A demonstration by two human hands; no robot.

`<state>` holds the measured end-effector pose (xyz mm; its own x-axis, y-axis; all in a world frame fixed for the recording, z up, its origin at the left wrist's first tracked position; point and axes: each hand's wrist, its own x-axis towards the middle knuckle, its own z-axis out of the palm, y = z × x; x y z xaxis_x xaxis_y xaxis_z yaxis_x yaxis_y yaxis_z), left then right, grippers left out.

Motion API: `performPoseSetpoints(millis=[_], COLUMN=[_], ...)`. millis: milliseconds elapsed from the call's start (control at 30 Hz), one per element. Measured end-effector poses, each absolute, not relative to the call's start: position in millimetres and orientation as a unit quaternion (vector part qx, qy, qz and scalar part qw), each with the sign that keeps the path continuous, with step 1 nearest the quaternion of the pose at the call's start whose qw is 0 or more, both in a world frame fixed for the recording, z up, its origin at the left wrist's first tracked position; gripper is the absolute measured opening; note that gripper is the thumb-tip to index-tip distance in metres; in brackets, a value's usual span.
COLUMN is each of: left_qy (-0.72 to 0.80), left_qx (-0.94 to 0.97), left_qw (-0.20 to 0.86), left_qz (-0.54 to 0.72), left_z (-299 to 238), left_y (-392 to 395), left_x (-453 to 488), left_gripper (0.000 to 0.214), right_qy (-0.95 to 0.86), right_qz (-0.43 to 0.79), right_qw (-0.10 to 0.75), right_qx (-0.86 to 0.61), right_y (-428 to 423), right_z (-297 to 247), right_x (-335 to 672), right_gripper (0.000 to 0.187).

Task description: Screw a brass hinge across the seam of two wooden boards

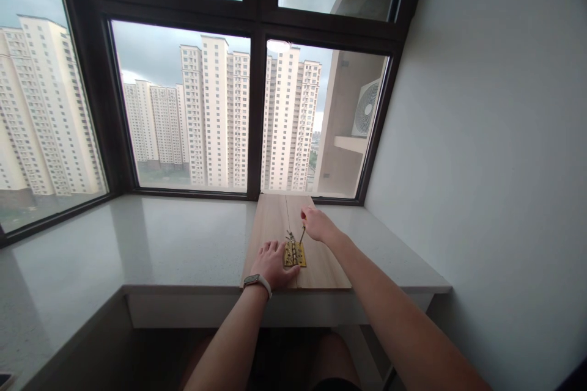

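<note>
Two light wooden boards (316,266) lie side by side on the white window ledge (183,244). A brass hinge (294,254) sits across their seam, with a few small screws (290,235) just beyond it. My left hand (271,264) lies flat on the left board, fingers spread, its fingertips touching the hinge's left edge. My right hand (315,223) is closed round a screwdriver (302,234) held upright, its tip on the hinge's right leaf.
A large dark-framed window (257,104) stands behind the ledge, with tall buildings outside. A white wall (495,134) closes the right side. The ledge's front edge (192,288) drops off in front of my knees. A watch is on my left wrist.
</note>
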<state>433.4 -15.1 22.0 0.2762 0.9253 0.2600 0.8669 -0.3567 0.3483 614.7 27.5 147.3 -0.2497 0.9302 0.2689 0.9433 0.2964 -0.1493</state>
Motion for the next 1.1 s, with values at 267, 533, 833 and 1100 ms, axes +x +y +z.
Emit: performPoseSetpoints(millis=[267, 533, 833, 1100], left_qy=[0.554, 0.558, 0.56, 0.558], left_qx=[0.8, 0.799, 0.799, 0.8], left_qw=[0.067, 0.075, 0.07, 0.064], left_qz=[0.218, 0.211, 0.208, 0.214], left_z=[19.2, 20.0, 19.7, 17.2], left_y=[-12.7, -12.9, -13.6, -11.5], left_x=[433.0, 433.4, 432.7, 432.9], left_gripper=[0.087, 0.088, 0.085, 0.086], right_qy=[-0.771, -0.756, -0.82, -0.835], right_qz=[-0.038, -0.066, -0.156, -0.14], right_qw=[0.18, 0.183, 0.016, -0.012], right_qx=[-0.609, -0.626, -0.551, -0.532], right_y=[27.5, 21.6, 16.6, 19.4], right_z=[141.0, 138.1, 151.4, 159.8], right_x=[610.8, 604.3, 610.0, 608.3], right_gripper=[0.007, 0.018, 0.016, 0.012])
